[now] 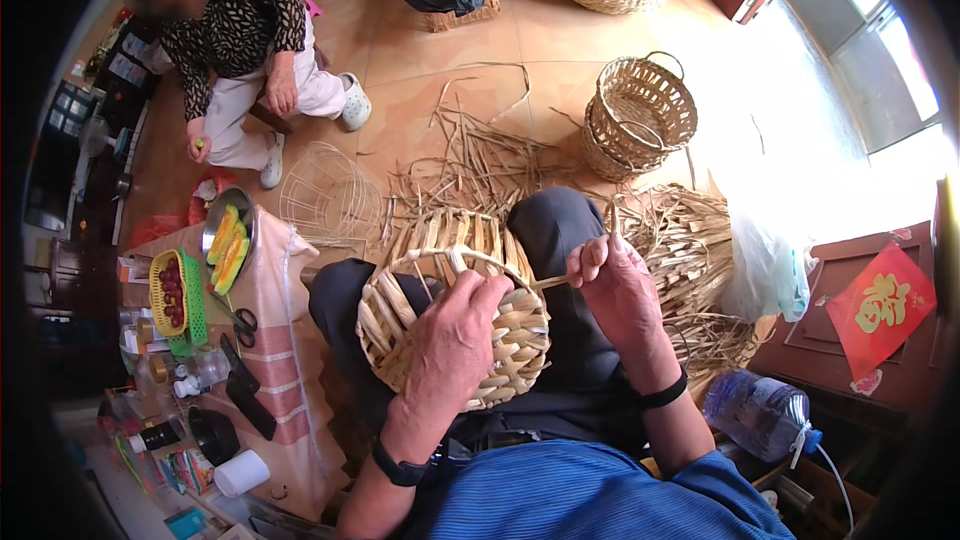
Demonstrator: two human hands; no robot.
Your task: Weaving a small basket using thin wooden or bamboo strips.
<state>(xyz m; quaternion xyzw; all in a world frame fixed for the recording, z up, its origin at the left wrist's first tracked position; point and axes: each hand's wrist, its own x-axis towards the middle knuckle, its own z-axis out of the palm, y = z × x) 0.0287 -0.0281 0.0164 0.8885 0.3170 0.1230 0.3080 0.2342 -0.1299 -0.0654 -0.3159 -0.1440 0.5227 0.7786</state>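
- Room: tan tiled floor (400, 50), bright at right.
- Basket (520, 345): in the person's dark-trousered lap (575, 340); straw-brown, wide plaited strips on the near side, spaced slats on the far side, pale curved band (455, 254) between.
- Left hand (455, 335): fingers curled on basket, near band.
- Right hand (612, 280): raised, pinching narrow strip (553, 282).
- Beyond: loose dry strips (480, 155), stacked baskets (612, 108).

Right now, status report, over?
Left fingers on round tan woven basket; right fingers holding narrow tan strip. Basket on lap. Loose dry brown strips on floor beyond.
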